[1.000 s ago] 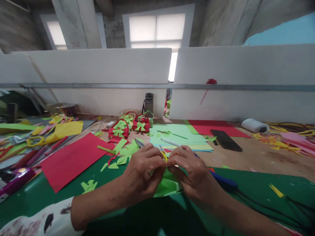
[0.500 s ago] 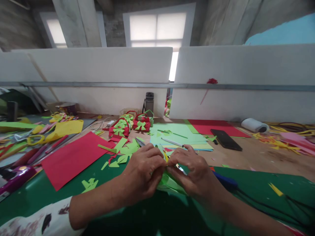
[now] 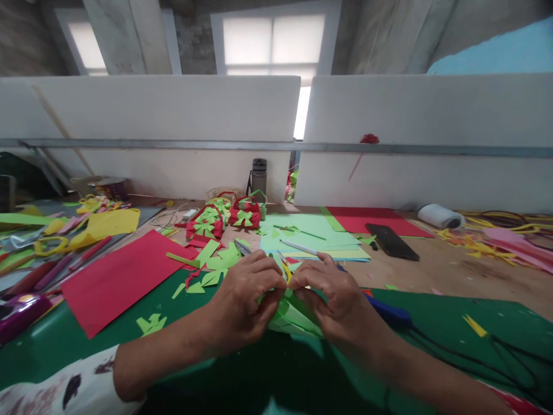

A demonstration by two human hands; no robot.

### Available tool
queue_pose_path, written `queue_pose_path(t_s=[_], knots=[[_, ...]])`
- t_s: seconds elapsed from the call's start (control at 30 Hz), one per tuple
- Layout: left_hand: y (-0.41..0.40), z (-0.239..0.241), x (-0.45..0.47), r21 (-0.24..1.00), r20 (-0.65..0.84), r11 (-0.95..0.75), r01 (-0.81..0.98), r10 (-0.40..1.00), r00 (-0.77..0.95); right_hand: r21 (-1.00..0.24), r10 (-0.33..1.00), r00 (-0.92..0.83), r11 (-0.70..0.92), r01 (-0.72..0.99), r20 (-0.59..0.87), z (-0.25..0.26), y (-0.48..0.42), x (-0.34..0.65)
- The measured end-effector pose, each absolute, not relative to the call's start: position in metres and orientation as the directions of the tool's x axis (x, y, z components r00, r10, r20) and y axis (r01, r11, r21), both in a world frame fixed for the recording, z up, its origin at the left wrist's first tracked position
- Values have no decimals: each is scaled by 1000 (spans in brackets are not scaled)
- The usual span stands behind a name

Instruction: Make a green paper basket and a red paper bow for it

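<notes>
Both hands pinch a folded piece of light green paper [image 3: 296, 317] over the green mat [image 3: 203, 383]. My left hand [image 3: 253, 291] is closed on its upper left edge, thumb against fingers. My right hand [image 3: 330, 291] grips the upper right edge, and the fingertips of the two hands nearly meet. Part of the paper is hidden behind the fingers. Behind the hands, partly covered, lie a yellow-handled tool [image 3: 286, 272] and a white pen [image 3: 299, 248]. A metal tip [image 3: 242, 248] shows beyond my left hand.
Small red paper baskets with green bows [image 3: 244, 218] stand before a bottle [image 3: 259, 177]. Red sheet [image 3: 125, 279] and green scraps [image 3: 151, 324] lie left. A phone [image 3: 392, 242], blue-handled tool with cord [image 3: 389, 311] and paper sheets [image 3: 341, 245] lie right. White panels [image 3: 151, 109] stand behind.
The view has shifted slightly, so the table things appear a little further left. Both hands keep their pinch on the green paper, with fingertips slightly shifted.
</notes>
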State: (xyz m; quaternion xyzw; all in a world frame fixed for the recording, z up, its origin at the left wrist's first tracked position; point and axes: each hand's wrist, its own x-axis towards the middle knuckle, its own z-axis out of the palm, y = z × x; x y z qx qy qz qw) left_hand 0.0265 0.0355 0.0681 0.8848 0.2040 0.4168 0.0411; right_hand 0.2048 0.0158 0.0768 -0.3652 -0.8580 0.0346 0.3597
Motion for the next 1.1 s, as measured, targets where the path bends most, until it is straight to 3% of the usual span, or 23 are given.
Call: queue_pose_path(t_s=[0.23,0.5,0.67,0.87,1.1], knots=[[35,64,28,177,739,-904,391,384,554,-213,633,-515,727,653,579,80,14,205],[36,61,31,233,773,-904,358,395,496,-153,572,-513,748,645,640,76,15,203],[33,59,33,184,765,-892,414,394,510,-65,551,-516,722,689,655,73,14,202],[29,59,34,119,747,-858,500,409,524,-61,536,-514,729,681,670,74,10,201],[29,61,33,162,740,-870,465,419,527,-45,513,-518,739,672,685,73,12,204]])
